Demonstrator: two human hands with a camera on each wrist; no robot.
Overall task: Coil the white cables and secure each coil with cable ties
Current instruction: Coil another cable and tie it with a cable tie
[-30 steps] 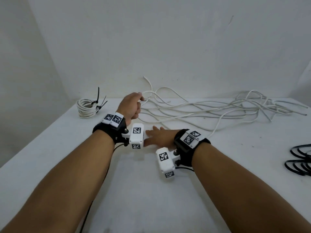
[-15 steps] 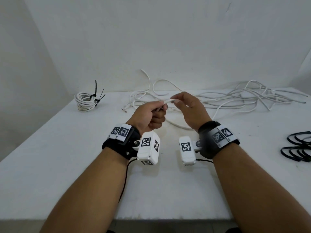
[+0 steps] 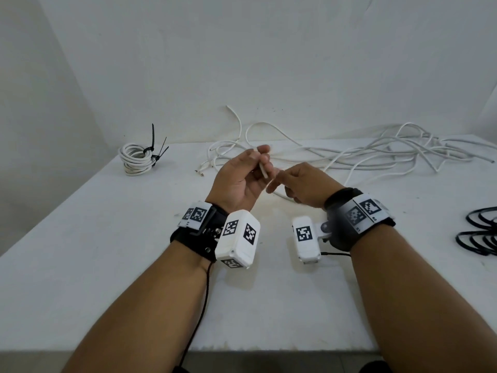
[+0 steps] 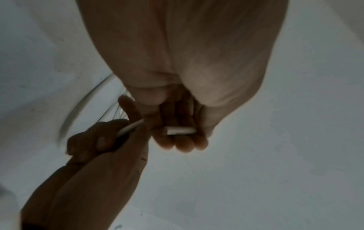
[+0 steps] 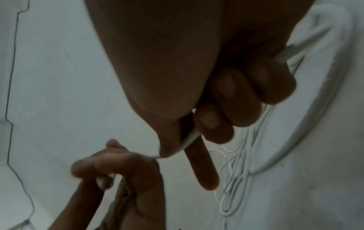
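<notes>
My left hand (image 3: 262, 162), palm turned up above the table's middle, pinches the cut end of a white cable (image 3: 262, 168); that short end (image 4: 180, 130) lies across its curled fingers. Just to the right, my right hand (image 3: 279, 184) grips the same cable (image 5: 190, 137) in its curled fingers, index finger pointing out. The cable runs out behind the right hand (image 5: 283, 54) to the loose white cables (image 3: 349, 157) tangled along the table's back. A finished coil (image 3: 134, 160) bound with black ties lies at the back left.
Several black cable ties (image 3: 481, 232) lie at the right edge of the white table (image 3: 107, 251). A wall stands close behind the cables. Two more cable ends (image 3: 200, 172) lie left of my hands.
My left hand lifted a cable end out of the tangle and turned palm up. My right hand rose from the table, took the same cable and now holds it lower and nearer me.
</notes>
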